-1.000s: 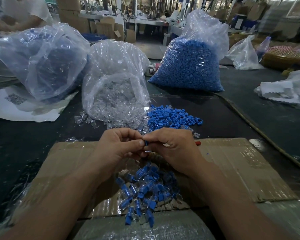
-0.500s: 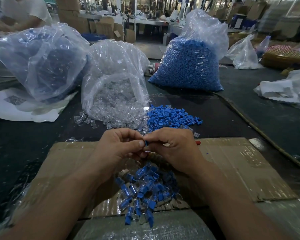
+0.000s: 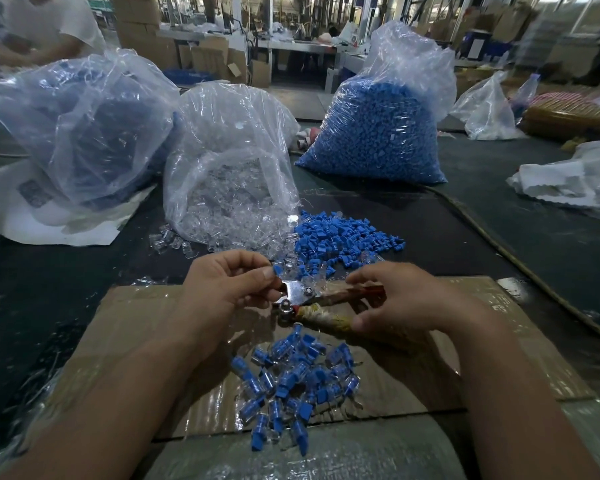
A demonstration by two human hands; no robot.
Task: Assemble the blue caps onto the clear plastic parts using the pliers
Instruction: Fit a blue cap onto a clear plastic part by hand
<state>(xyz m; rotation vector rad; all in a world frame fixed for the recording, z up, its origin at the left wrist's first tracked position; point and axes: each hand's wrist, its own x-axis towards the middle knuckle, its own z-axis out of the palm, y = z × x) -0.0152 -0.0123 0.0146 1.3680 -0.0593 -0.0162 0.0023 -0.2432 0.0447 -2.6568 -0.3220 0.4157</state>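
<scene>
While above brown cardboard (image 3: 136, 323), pinches small blue plastic cap (image 3: 277, 270) in left grip (image 3: 222, 285), thumb to forefinger, just beside jaws of steel pliers (image 3: 302, 295); curls right grip (image 3: 406, 306) loosely round tape-wrapped handles, hiding their ends. Cannot tell jaw contents.

No text is legible; the white sheet (image 3: 32, 223) bears what may be a blurred printed code.

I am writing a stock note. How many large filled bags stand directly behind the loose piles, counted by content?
Bag of blue caps: 1
Bag of clear parts: 1
Bag of bluish pieces, kind unclear: 1
Total: 3
</scene>
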